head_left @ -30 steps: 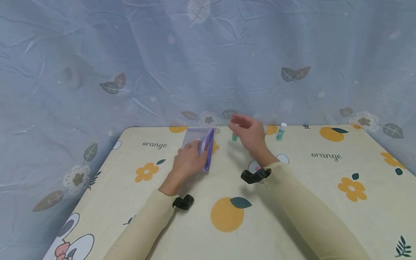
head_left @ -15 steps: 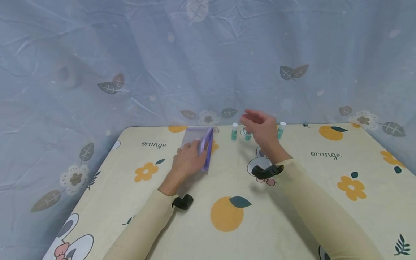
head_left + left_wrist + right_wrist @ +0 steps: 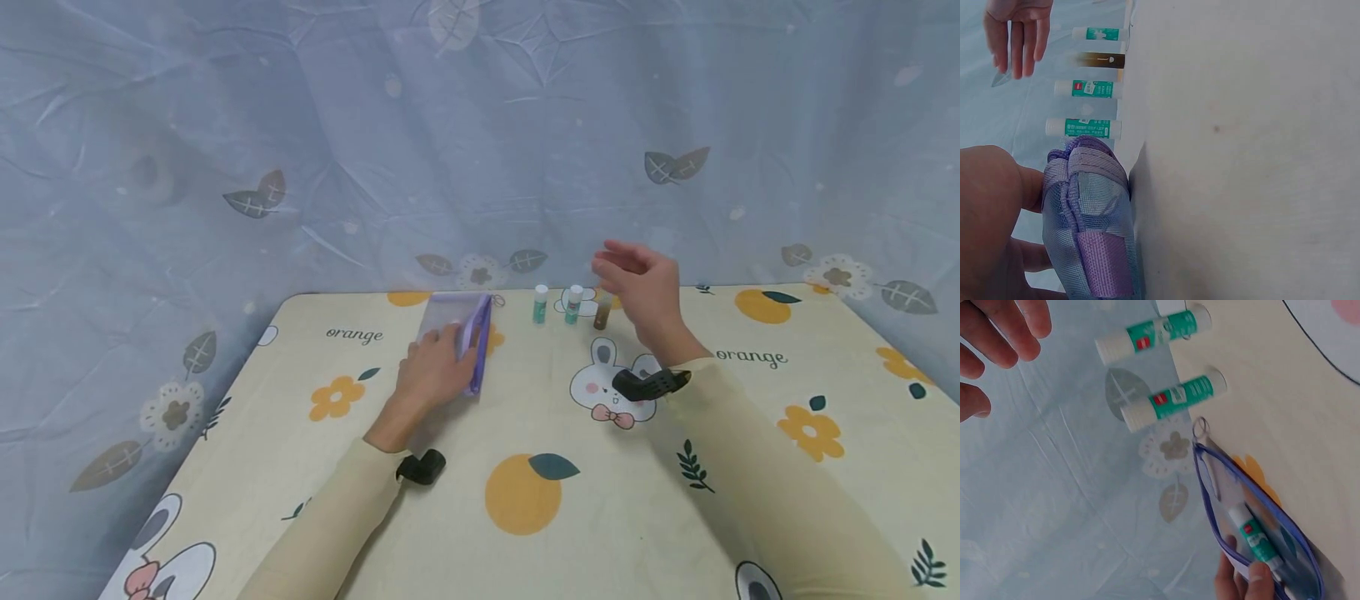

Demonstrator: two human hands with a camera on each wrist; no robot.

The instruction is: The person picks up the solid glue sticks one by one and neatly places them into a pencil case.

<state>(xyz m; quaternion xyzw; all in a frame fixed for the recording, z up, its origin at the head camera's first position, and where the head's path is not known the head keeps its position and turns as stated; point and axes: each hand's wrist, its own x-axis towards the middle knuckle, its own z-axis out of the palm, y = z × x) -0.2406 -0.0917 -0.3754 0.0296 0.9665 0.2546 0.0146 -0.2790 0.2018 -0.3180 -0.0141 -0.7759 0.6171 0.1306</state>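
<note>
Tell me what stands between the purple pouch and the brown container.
In the head view, a green glue stick and a second glue stick stand upright between the purple pouch and the brown container.

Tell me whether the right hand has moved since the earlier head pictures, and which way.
Yes, rightward: in the head view the right hand has moved farther from the purple-trimmed mesh pouch, which has stayed put.

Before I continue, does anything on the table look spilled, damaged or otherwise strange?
Nothing looks spilled or damaged. The one odd item is the brown tube, standing in a row of green-labelled glue sticks; its colour does not match theirs.
</note>
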